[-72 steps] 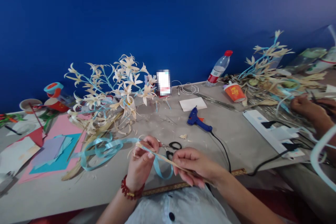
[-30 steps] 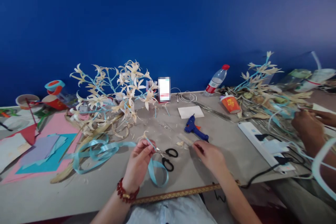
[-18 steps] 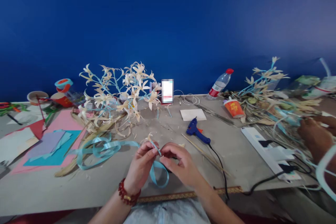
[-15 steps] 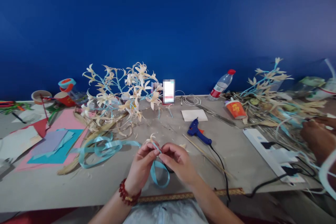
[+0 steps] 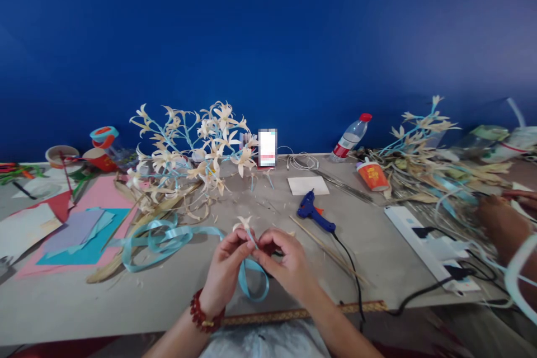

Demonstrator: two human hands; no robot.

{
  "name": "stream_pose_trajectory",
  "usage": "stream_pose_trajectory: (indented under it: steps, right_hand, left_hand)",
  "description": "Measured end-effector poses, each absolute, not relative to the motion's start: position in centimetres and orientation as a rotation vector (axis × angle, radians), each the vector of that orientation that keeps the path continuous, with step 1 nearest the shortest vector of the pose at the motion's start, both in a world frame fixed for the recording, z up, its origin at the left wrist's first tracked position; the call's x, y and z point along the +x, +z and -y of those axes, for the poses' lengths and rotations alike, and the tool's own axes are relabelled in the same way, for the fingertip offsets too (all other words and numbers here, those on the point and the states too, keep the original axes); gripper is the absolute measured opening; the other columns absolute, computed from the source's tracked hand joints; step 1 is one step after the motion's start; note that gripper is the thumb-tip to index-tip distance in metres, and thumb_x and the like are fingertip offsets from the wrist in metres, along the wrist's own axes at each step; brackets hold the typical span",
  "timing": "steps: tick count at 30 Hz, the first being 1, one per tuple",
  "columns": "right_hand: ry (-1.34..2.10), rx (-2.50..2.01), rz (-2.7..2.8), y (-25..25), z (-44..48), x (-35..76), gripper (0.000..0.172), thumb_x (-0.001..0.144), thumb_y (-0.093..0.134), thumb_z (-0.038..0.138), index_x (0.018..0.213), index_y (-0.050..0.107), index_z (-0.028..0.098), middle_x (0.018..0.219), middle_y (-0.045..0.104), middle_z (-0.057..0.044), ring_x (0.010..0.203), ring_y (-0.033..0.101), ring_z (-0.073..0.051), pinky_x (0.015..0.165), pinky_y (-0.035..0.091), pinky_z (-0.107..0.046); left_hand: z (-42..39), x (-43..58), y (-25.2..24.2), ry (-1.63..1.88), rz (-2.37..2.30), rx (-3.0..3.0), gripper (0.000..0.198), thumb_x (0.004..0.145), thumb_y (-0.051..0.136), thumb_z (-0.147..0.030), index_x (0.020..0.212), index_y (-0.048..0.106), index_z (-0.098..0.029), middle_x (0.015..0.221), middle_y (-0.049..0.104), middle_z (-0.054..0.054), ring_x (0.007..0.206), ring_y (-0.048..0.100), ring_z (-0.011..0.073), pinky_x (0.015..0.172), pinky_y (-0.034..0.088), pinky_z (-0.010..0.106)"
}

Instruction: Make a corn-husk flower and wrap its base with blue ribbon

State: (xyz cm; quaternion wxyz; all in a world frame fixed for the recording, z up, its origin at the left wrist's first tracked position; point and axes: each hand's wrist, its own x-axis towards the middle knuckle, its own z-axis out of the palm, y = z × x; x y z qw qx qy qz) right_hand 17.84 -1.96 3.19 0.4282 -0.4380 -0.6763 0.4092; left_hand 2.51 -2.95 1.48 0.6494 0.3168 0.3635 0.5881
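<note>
My left hand [image 5: 225,268], with a red bead bracelet at the wrist, pinches the stem of a small cream paper flower [image 5: 243,224] wrapped in light blue ribbon [image 5: 168,238]. My right hand [image 5: 284,260] meets it from the right, fingers closed on the same stem just below the flower. The ribbon loops under both hands and trails left across the grey table [image 5: 176,296]. Black scissors lie hidden behind my right hand. A thin pale stick [image 5: 327,250] lies on the table to the right of my hands.
A branch of cream flowers [image 5: 193,148] stands behind my hands. A blue glue gun [image 5: 314,212], white card [image 5: 308,185], water bottle [image 5: 350,136] and orange cup [image 5: 372,175] lie beyond. Coloured paper sheets [image 5: 79,235] sit left. Another person's hand [image 5: 499,224] works at the right, near a power strip [image 5: 428,243].
My right hand laid the long pale stick down on the table to the right, then came back to my left hand and closed on the flower's stem. The left hand kept its grip.
</note>
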Motion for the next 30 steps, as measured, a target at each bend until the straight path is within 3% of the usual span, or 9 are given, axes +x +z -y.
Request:
stream_pose_trajectory:
  steps: [3, 4, 7, 10, 18, 22, 30]
  right_hand:
    - [1.188, -1.067, 1.672, 3.4, 1.4, 18.9, 0.038, 0.069, 0.083, 0.034, 0.101, 0.065, 0.022, 0.083, 0.065, -0.001, 0.069, 0.059, -0.016, 0.065, 0.046, -0.027]
    - [1.275, -1.038, 1.607, 3.4, 1.1, 19.1, 0.040, 0.069, 0.083, 0.036, 0.102, 0.066, 0.022, 0.084, 0.066, -0.001, 0.069, 0.059, -0.016, 0.064, 0.047, -0.027]
    - [1.466, -0.980, 1.330, 3.3, 0.5, 19.0, 0.025, 0.079, 0.074, 0.042, 0.089, 0.068, 0.020, 0.078, 0.066, -0.002, 0.063, 0.057, -0.014, 0.057, 0.045, -0.025]
    - [1.540, -0.953, 1.175, 3.2, 0.2, 18.0, 0.022, 0.077, 0.076, 0.040, 0.080, 0.070, 0.019, 0.068, 0.065, 0.000, 0.057, 0.055, -0.012, 0.053, 0.042, -0.024]
    - [1.703, -0.868, 0.945, 2.7, 0.4, 16.9, 0.026, 0.065, 0.086, 0.036, 0.071, 0.069, 0.017, 0.059, 0.062, 0.003, 0.050, 0.054, -0.010, 0.047, 0.036, -0.021]
    - [1.769, -0.878, 0.814, 2.7, 0.3, 16.9, 0.032, 0.060, 0.089, 0.037, 0.070, 0.065, 0.017, 0.052, 0.058, 0.005, 0.046, 0.053, -0.010, 0.047, 0.042, -0.023]
    - [1.624, -0.936, 0.901, 3.2, 0.3, 17.1, 0.035, 0.058, 0.088, 0.041, 0.066, 0.064, 0.018, 0.053, 0.057, 0.005, 0.047, 0.052, -0.010, 0.044, 0.035, -0.021]
  left_hand:
    - [2.8, 2.2, 1.8, 1.329, -0.835, 0.777, 0.012, 0.080, 0.074, -0.027, 0.078, 0.068, -0.017, 0.082, 0.063, 0.001, 0.081, 0.056, 0.0130, 0.076, 0.043, 0.022]
    - [2.8, 2.1, 1.9, 1.313, -0.828, 0.798, 0.013, 0.082, 0.073, -0.028, 0.079, 0.068, -0.016, 0.081, 0.064, 0.001, 0.081, 0.056, 0.0132, 0.077, 0.043, 0.022]
    - [2.6, 2.0, 2.0, 1.233, -0.792, 0.833, 0.013, 0.084, 0.070, -0.028, 0.081, 0.069, -0.016, 0.081, 0.066, 0.002, 0.079, 0.057, 0.0135, 0.077, 0.043, 0.023]
    - [2.5, 2.0, 1.8, 1.207, -0.780, 0.824, 0.010, 0.084, 0.071, -0.026, 0.083, 0.069, -0.017, 0.078, 0.066, 0.001, 0.076, 0.057, 0.0133, 0.075, 0.044, 0.023]
    - [2.5, 2.4, 2.0, 1.148, -0.718, 0.792, 0.013, 0.084, 0.071, -0.029, 0.083, 0.071, -0.016, 0.076, 0.067, 0.002, 0.073, 0.059, 0.0137, 0.073, 0.046, 0.025]
    - [2.7, 2.9, 1.6, 1.179, -0.739, 0.723, 0.023, 0.083, 0.071, -0.038, 0.084, 0.074, -0.015, 0.078, 0.071, 0.004, 0.074, 0.061, 0.0162, 0.075, 0.048, 0.028]
    - [3.0, 2.6, 2.0, 1.232, -0.909, 1.064, 0.021, 0.086, 0.066, -0.037, 0.082, 0.072, -0.017, 0.075, 0.068, 0.003, 0.073, 0.060, 0.0167, 0.072, 0.047, 0.026]
